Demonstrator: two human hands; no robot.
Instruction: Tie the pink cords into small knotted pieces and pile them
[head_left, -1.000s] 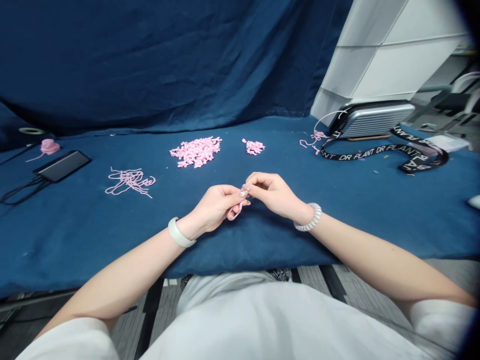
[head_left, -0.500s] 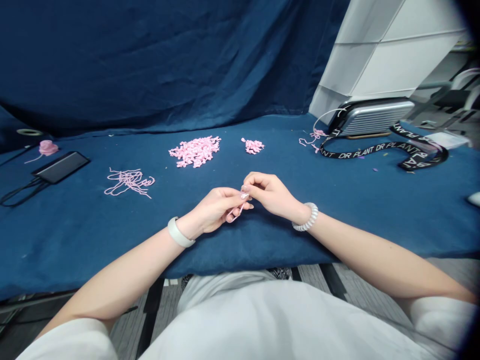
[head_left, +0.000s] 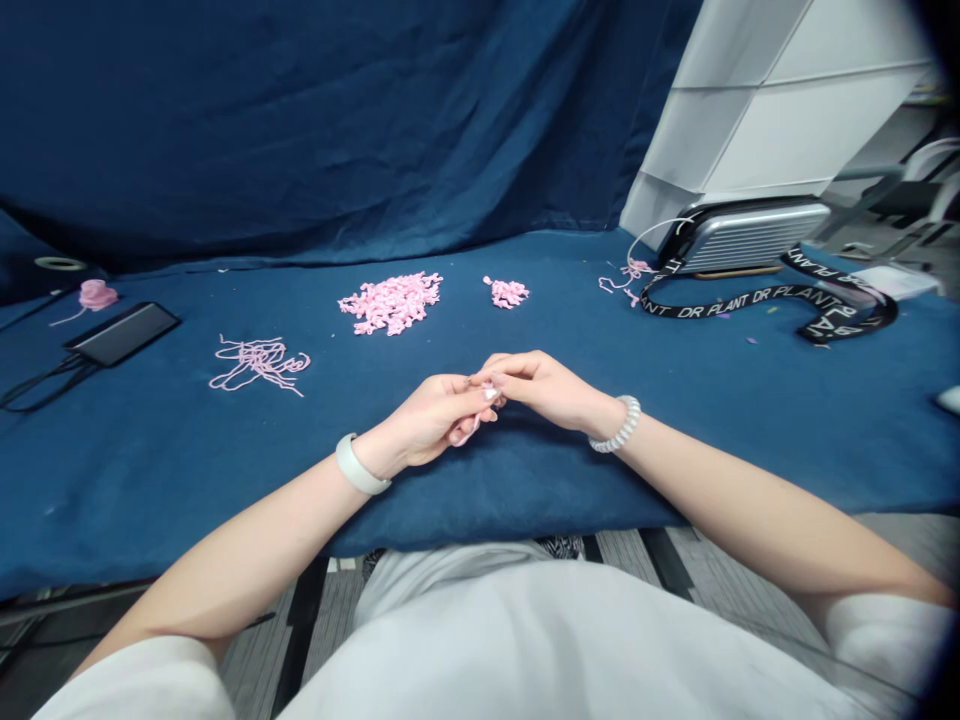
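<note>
Left hand [head_left: 424, 418] and right hand [head_left: 544, 388] meet at centre, low over the table, both narrow and curled inward, fingertips touching. Together they pinch a short length of pink cord [head_left: 489, 394]; a loop or tail of it [head_left: 470, 433] drops below the left fingers. The middle of the cord is mostly hidden by the fingers, so its exact form cannot be told.

Left wrist: white band [head_left: 361, 464]. Right wrist: coiled white bracelet [head_left: 620, 425].

Surface: blue cloth [head_left: 150, 490] covering the table. Ahead of the hands lie a large heap of small knotted pink pieces [head_left: 390, 304] and, just to its right, a smaller heap [head_left: 506, 292]. To the left of the hands sits a loose tangle of pink cord [head_left: 259, 364].

Further left: a pink cord rosette [head_left: 97, 295] beside a black smartphone [head_left: 121, 333]. Far right: a silver ridged case [head_left: 750, 238], with a black lanyard printed DR PLANT [head_left: 772, 297] lying in front of it and a few pink cord scraps [head_left: 630, 272] at its left end.
</note>
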